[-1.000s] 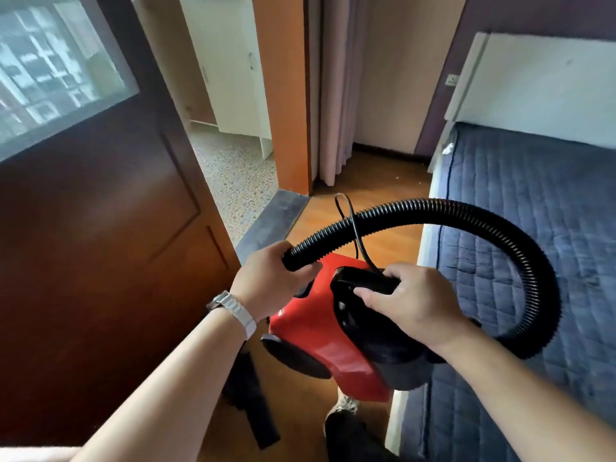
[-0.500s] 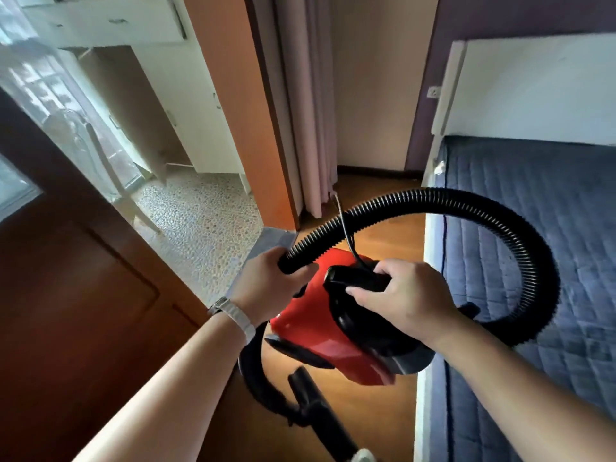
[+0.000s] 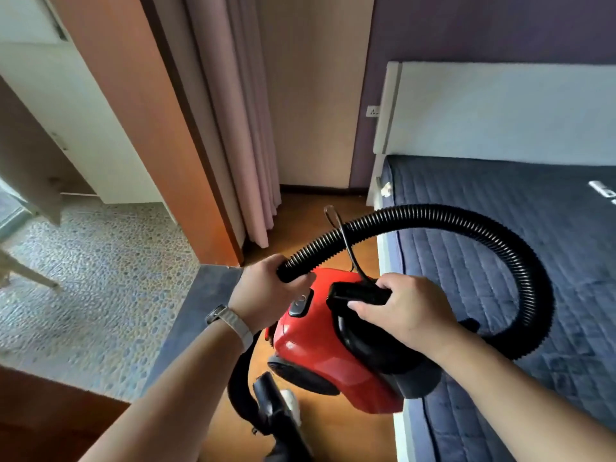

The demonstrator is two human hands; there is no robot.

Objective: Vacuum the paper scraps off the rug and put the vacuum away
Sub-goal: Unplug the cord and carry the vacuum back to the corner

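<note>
Vacuum (image 3: 320, 368) hangs beneath the right hand (image 3: 400, 315), which grips its carry handle (image 3: 360, 293); the left hand (image 3: 266, 291) alongside clutches the hose (image 3: 500, 241). No scraps visible, so vacuuming appears done and stowing remains.

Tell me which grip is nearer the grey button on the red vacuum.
Left. The left grip, holding the black hose, sits right beside the grey button. The right grip, round the black handle, is farther off on the button's other side.
</note>
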